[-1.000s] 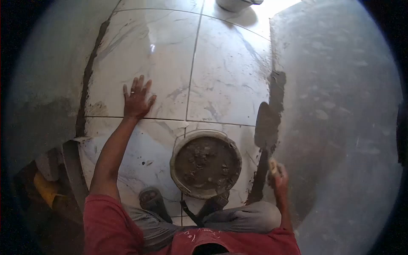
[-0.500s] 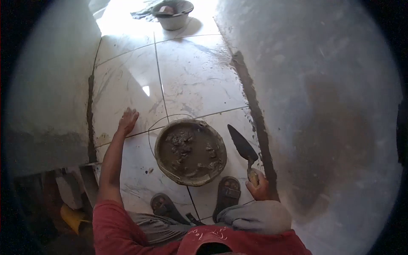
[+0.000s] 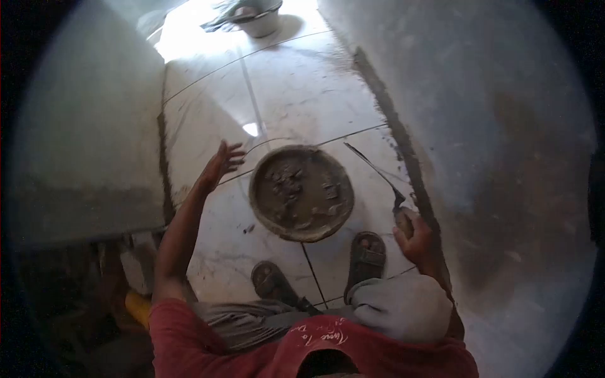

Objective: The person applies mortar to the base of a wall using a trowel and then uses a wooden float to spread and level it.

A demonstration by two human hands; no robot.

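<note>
A round bucket [image 3: 301, 235] of wet grey-brown mortar [image 3: 309, 189] stands on the tiled floor in front of my feet, with lumps showing in the mix. To its right, my right hand [image 3: 417, 238] is wrapped round the handle of a trowel [image 3: 373, 165]. The trowel's blade is turned nearly edge-on and points up and left, apart from the bucket. My left hand [image 3: 225, 165] is held left of the bucket, near its thin wire handle, with fingers spread and nothing in them.
A pale wall [image 3: 491, 126] rises at the right, with a mortar strip [image 3: 403, 138] along its foot. Another wall [image 3: 82, 138] stands left. A second bucket [image 3: 261, 24] sits at the far end. My sandals [image 3: 367, 255] are close behind the mortar bucket. Something yellow [image 3: 137, 307] lies lower left.
My left hand has risen and come closer to the bucket, its fingers spreading. The trowel has turned from showing its flat face to nearly edge-on. The whole view has shifted.
</note>
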